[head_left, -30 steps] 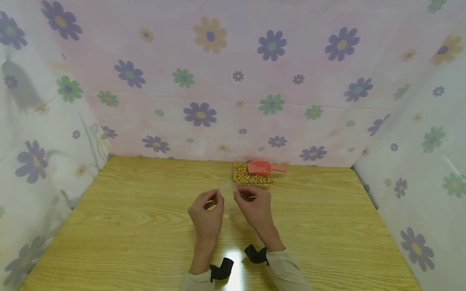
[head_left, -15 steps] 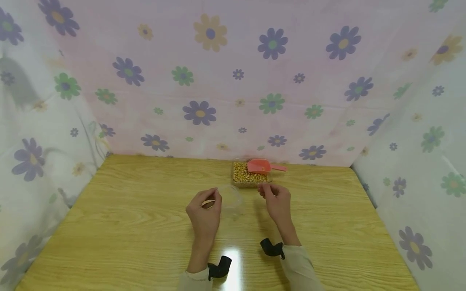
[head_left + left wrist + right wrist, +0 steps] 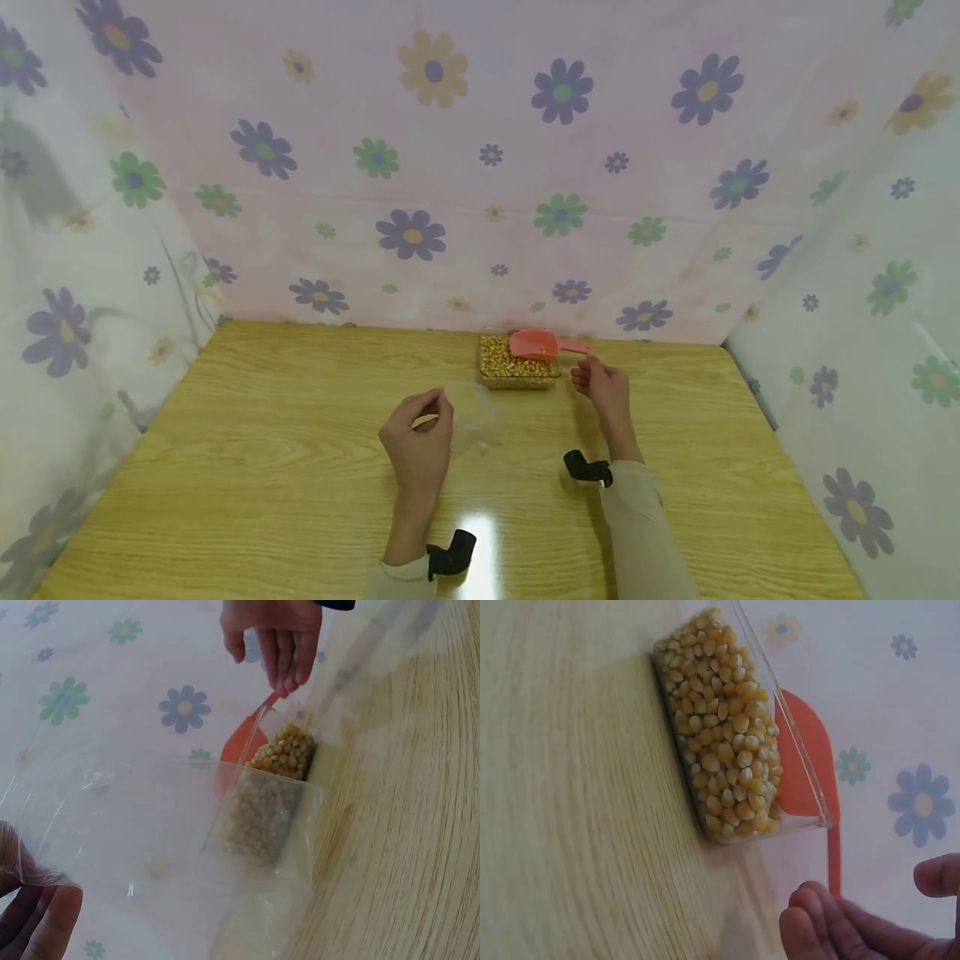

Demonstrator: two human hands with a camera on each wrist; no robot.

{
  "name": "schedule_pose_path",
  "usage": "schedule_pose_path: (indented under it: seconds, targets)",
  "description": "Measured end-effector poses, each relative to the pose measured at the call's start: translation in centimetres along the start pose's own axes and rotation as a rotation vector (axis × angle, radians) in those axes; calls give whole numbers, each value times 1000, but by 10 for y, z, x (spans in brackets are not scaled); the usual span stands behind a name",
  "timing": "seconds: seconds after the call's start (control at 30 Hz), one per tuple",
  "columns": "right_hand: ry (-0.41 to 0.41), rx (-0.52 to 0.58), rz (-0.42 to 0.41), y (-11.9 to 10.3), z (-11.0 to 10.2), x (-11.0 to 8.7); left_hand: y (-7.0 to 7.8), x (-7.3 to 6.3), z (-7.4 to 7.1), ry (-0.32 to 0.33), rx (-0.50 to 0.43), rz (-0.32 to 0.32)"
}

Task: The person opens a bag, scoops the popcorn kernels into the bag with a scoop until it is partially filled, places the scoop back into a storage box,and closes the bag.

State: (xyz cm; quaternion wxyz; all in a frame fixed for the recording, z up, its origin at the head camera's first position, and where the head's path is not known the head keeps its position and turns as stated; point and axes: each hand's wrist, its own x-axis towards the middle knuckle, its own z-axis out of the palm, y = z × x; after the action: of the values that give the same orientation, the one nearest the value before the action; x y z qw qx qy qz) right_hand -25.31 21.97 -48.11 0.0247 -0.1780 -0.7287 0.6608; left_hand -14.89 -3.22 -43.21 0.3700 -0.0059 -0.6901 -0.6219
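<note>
My left hand [image 3: 418,437] pinches the edge of a clear plastic bag [image 3: 474,417] between thumb and fingers. The bag hangs to the right of that hand, and in the left wrist view its film [image 3: 150,825] lies across part of the container behind. A clear container [image 3: 519,384] of yellow corn kernels [image 3: 712,742] stands at the back of the table. Resting on top of the kernels is a red scoop [image 3: 534,344], its handle jutting out to the right. My right hand [image 3: 609,400] is at the handle's end, thumb and fingers spread apart around nothing.
The wooden table [image 3: 285,467] ends at a flower-printed cloth [image 3: 337,183] behind the container, with more cloth at both sides. A black wrist mount [image 3: 452,552] sits on the left wrist and a similar mount [image 3: 587,468] on the right.
My right hand has let go of the bag and moved right and forward to the scoop's handle. The left hand stays nearly in place, the bag hanging from it.
</note>
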Motion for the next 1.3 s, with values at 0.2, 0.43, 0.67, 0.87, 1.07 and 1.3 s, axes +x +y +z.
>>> schedule_pose_path:
  seconds: [0.2,0.43,0.67,0.87,1.07,1.3]
  targets:
    - [-117,219,166,1,1,20,2,1,-1,-4,-9,2]
    - [-110,677,241,4,4,36,2,0,-1,-8,-7,-3]
    - [96,602,-13,-2,20,32,2,1,-2,-10,-6,-6]
    - [180,433,-228,-12,30,26,3,2,-1,-2,-7,-12]
    - [226,215,-433,-25,29,22,3,2,0,7,1,-10]
    - [240,77,-574,-46,28,-2,2,0,1,-9,0,-21]
